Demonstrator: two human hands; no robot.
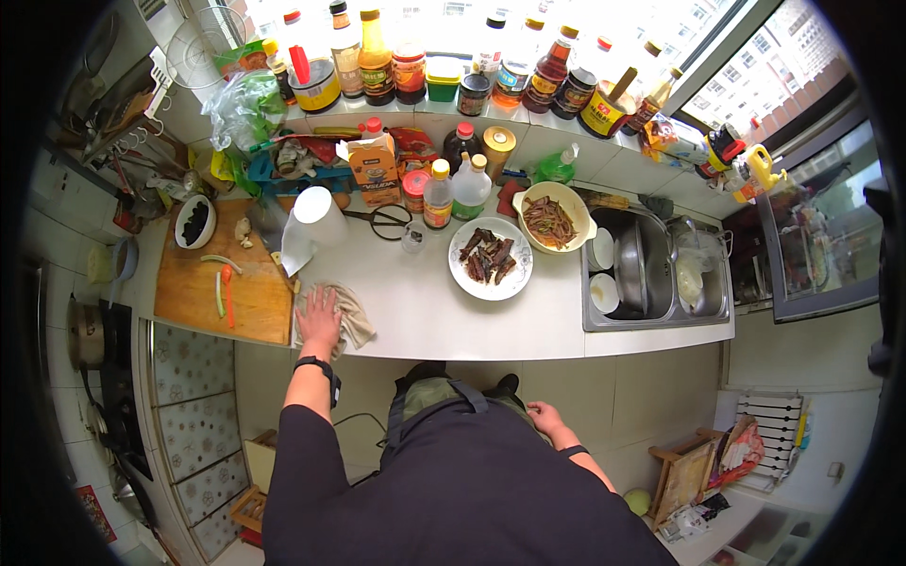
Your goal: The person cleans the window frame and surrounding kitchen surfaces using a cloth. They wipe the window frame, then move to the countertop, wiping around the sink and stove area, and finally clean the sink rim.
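My left hand (pixel 318 318) presses flat, fingers spread, on a crumpled beige cloth (pixel 355 320) at the front of the white countertop (pixel 417 311). The cloth lies against the right edge of a wooden cutting board (pixel 184 297). On the board are an orange-handled peeler or knife (pixel 228 297), pale green stalk pieces (pixel 220 293), a piece of ginger or garlic (pixel 243 232) and a white bowl of black food (pixel 195 221). My right hand (pixel 546 417) hangs beside my body, below the counter, fingers loosely curled, with nothing visible in it.
A paper towel roll (pixel 320 216), black-handled scissors (pixel 388 223), a plate of dark cooked pieces (pixel 490 259) and a cream two-handled bowl of food (pixel 555 217) stand on the counter. At right is a steel double sink (pixel 655 322) with dishes. Bottles and jars line the windowsill.
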